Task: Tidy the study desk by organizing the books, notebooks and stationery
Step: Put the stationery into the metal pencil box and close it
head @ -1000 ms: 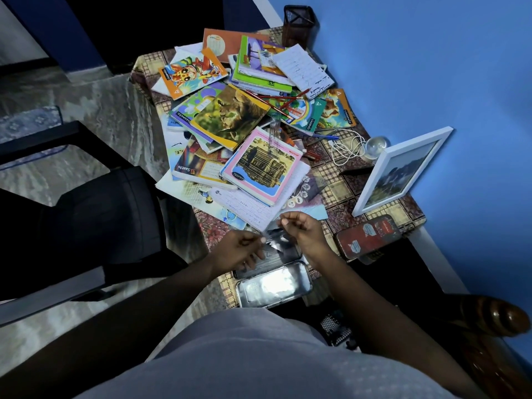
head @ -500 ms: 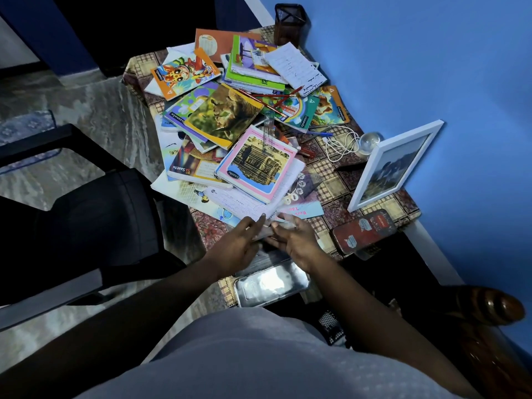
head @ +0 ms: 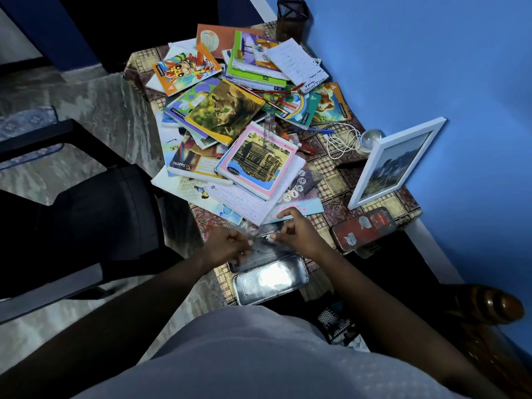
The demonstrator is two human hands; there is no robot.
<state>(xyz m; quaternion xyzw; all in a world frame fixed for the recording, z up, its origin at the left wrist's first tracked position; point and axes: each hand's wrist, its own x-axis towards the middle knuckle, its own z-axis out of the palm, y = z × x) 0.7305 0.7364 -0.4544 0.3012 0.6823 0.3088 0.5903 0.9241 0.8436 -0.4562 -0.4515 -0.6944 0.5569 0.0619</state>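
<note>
Over the desk (head: 339,185), left hand (head: 227,247) and right hand (head: 300,237) pinch a clear plastic piece (head: 266,246).

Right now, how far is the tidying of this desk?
Barely begun. Nothing looks sorted yet; only the tin lies open at the near edge. In hand: the left grip and right grip hold a clear piece above it. Left to do: the books lie in a loose heap, with pencils on top.
</note>
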